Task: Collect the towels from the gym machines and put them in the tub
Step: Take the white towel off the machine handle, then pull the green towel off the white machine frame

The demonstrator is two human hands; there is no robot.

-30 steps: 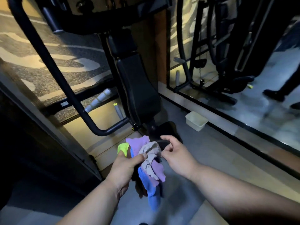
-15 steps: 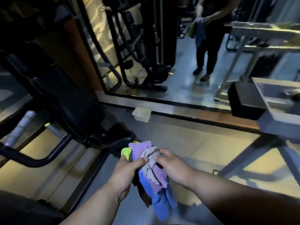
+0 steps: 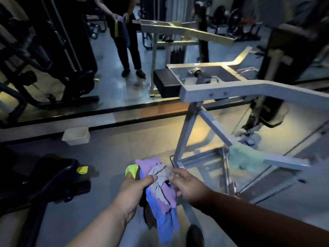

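Observation:
A bundle of towels (image 3: 160, 193) in purple, grey, blue, brown and yellow-green hangs low in the middle of the view. My left hand (image 3: 132, 192) grips the bundle from the left, thumb pressed on top. My right hand (image 3: 187, 185) touches the grey towel from the right with loosely curled fingers. A teal towel (image 3: 244, 157) is draped over a low bar of the grey machine frame (image 3: 231, 90) to the right. A white tub (image 3: 76, 135) stands on the floor by the mirror base, ahead and to the left.
A black machine seat (image 3: 53, 175) sits at lower left. The wall mirror (image 3: 115, 77) ahead reflects a person holding towels and more machines. A black weight plate (image 3: 195, 234) lies near my right forearm. Open floor lies between me and the tub.
The view has swung right, away from the black machine toward the grey frame, bringing the teal towel into sight. Both hands stay on the towel bundle.

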